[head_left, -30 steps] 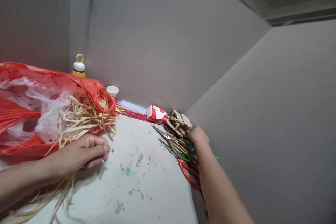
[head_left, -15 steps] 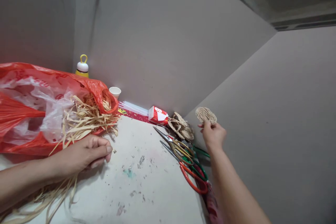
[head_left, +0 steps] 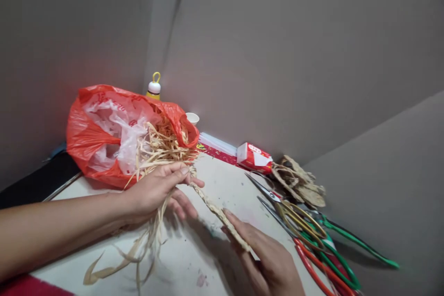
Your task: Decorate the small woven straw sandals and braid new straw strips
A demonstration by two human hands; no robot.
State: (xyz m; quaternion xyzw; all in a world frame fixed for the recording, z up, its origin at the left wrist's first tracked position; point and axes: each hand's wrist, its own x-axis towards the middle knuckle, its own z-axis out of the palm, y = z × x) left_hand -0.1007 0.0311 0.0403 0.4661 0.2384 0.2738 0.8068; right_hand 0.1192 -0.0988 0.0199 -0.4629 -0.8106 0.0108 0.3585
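Observation:
A coiled straw braid piece (head_left: 219, 212) shows almost edge-on, as a thin tan strip slanting between my two hands. My left hand (head_left: 163, 192) pinches its upper end between thumb and finger, the other fingers loosely spread. Fingers of my right hand (head_left: 265, 256) hold the lower end from the right side. Loose dry straw strands (head_left: 154, 231) hang below my left hand onto the table. More straw (head_left: 161, 145) spills from the red plastic bag (head_left: 93, 134) just behind that hand.
Gold-handled scissors (head_left: 294, 217), orange-handled scissors (head_left: 310, 263) and a green-handled tool (head_left: 364, 243) lie at the right of the white table (head_left: 176, 259). Behind them are brown woven pieces (head_left: 301, 182) and a tissue pack (head_left: 255, 157). A paper cup (head_left: 193, 119) and yellow bottle (head_left: 153, 90) stand at the back.
My right hand has come down and left with the straw disc, now turned nearly edge-on. My left hand has opened some fingers and meets its upper end. The view has swung left.

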